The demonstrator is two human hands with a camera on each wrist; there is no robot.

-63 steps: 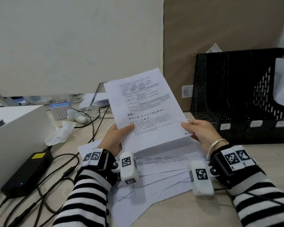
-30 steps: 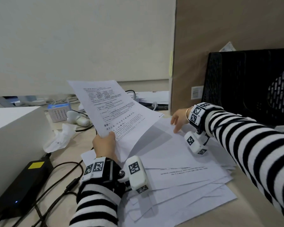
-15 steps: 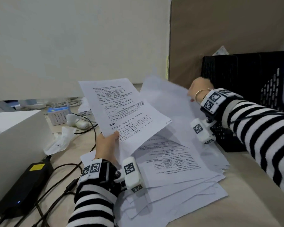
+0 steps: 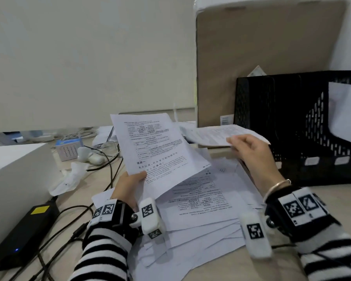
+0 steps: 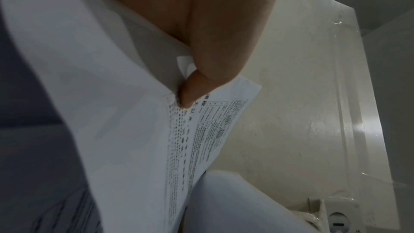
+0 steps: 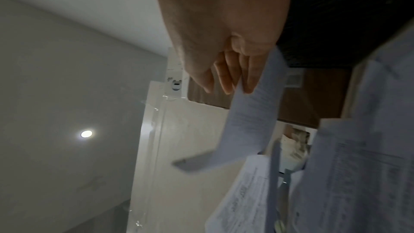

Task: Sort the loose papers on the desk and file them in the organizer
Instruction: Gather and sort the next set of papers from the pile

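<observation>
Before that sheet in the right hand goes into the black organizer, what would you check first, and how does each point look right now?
1. Right hand holds its sheet: ok, fingers on its near edge.
2. Left hand holds the printed page: ok, thumb pinches the bottom edge.
3. Black organizer within reach: ok, directly beside the right hand.
4. Slot free: cannot tell; a paper already stands at the right end.
5. Sheet turned upright for the slot: not ok, it lies nearly flat.
6. Pile on desk settled: ok.

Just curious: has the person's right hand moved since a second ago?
Yes. The right hand has lifted a printed paper sheet off the pile, toward the black mesh organizer.
</observation>
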